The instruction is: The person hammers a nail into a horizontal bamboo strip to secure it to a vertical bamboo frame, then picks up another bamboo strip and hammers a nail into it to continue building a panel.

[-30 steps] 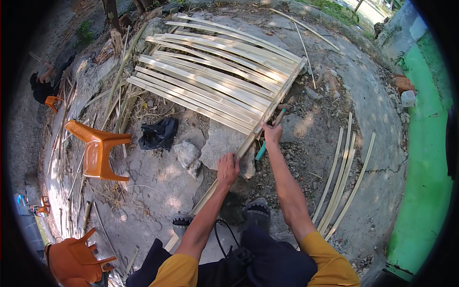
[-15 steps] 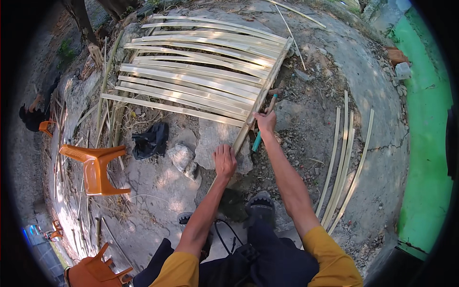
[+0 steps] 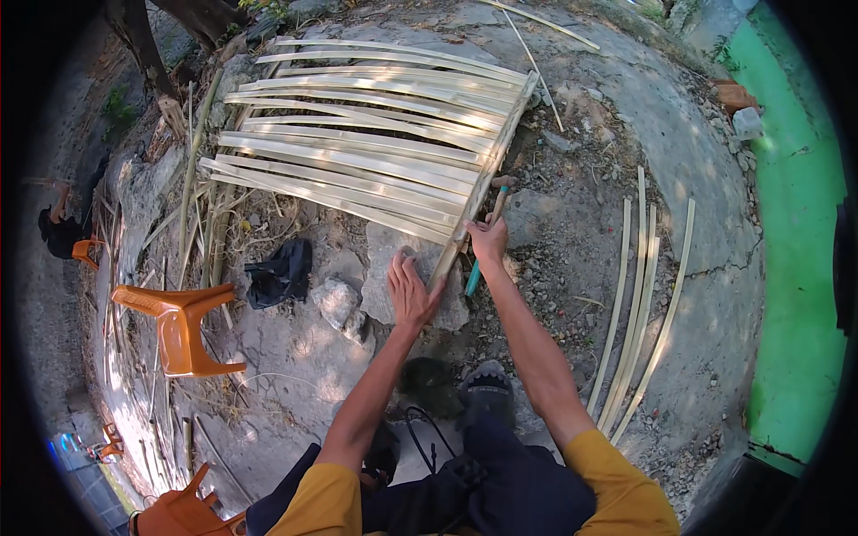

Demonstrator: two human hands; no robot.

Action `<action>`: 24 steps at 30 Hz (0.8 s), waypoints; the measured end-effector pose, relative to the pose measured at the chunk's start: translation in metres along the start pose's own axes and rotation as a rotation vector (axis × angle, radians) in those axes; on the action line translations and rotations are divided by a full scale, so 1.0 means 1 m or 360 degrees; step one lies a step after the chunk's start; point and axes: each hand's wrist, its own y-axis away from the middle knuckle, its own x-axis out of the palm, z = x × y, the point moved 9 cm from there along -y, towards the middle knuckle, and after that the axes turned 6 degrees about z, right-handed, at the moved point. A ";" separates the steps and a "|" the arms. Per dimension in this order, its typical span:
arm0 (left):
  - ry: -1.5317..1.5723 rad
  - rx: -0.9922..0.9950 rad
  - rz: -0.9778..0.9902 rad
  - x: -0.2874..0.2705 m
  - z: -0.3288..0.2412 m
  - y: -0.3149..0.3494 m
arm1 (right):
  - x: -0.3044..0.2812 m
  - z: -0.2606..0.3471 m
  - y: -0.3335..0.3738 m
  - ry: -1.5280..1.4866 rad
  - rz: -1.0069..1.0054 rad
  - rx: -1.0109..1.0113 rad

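Note:
Pale bamboo slats (image 3: 357, 165) lie side by side, their right ends meeting a long split-bamboo strip (image 3: 487, 170) that slants toward me. My right hand (image 3: 487, 239) is closed around a hammer (image 3: 473, 278) with a teal handle end, its head beyond the fingers. That hand's thumb side also rests against the strip. My left hand (image 3: 411, 293) is open, fingers spread above a flat stone (image 3: 380, 250), the thumb beside the strip's near end. The nearest slat (image 3: 340, 205) crosses close to its neighbours at the left end.
Several loose slats (image 3: 633, 295) lie on the right. A black plastic bag (image 3: 279, 272), a rock (image 3: 338, 302) and an orange plastic stool (image 3: 183, 330) are on the left. A person (image 3: 61, 230) is at the far left. A green wall strip (image 3: 795, 268) runs along the right.
My left hand has loosened from the strip and spread its fingers. The nearest slat's left end has shifted toward the other slats. My right hand and the hammer have come slightly nearer.

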 end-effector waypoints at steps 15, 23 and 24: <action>-0.0057 0.0011 0.0527 0.043 -0.004 0.008 | 0.000 -0.003 0.000 0.0081 0.0042 0.0061; -0.0165 0.0161 0.0402 0.021 0.018 -0.066 | 0.005 -0.003 -0.004 0.0062 0.0061 0.0032; -0.0207 0.0232 0.0445 0.023 0.012 -0.072 | 0.003 -0.007 -0.005 0.0032 0.0045 0.0027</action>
